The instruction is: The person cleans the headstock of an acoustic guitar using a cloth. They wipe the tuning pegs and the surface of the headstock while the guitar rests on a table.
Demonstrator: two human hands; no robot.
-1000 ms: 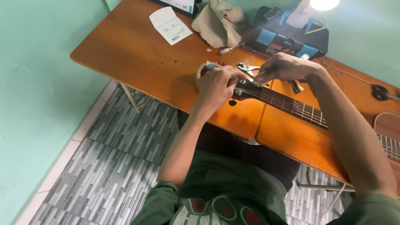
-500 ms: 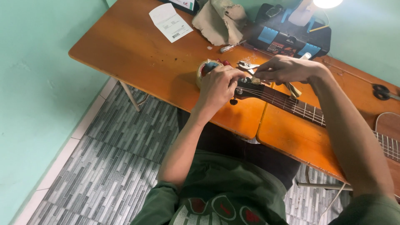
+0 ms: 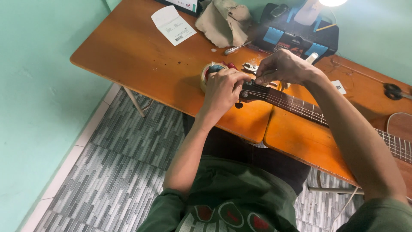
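A: What step is the person on?

B: It looks like string work at the guitar's headstock (image 3: pixel 251 91). The left hand (image 3: pixel 223 88) sits on the headstock end, fingers curled close over it; whether they pinch a peg or a string end cannot be told. The right hand (image 3: pixel 283 66) hovers just past it, fingers narrowed as if nipping a thin string, though the string itself is too fine to make out there.

A: And where does the guitar lie?

B: Flat across the bench (image 3: pixel 141 56), its neck (image 3: pixel 300 105) running to the person's right, with the body at the frame's right edge.

A: What does the next move call for?

B: By the look of it, a steady pinch and small, careful turns, with both hands staying close together at the headstock. A slip could let the string spring loose.

A: What else is on the bench?

B: A tape roll (image 3: pixel 209 73) just beside the left hand, pliers (image 3: pixel 250 67) near it, a screwdriver (image 3: pixel 235 49), a crumpled cloth (image 3: pixel 225 21), a paper slip (image 3: pixel 173 25) and a dark toolbox (image 3: pixel 296 36) at the back. A second orange bench top (image 3: pixel 300 137) butts against the first and carries the neck.

A: And the room?

B: Green walls (image 3: pixel 38 86), and a grey patterned tile floor (image 3: pixel 120 172). A lamp (image 3: pixel 330 2) glows at the top edge.
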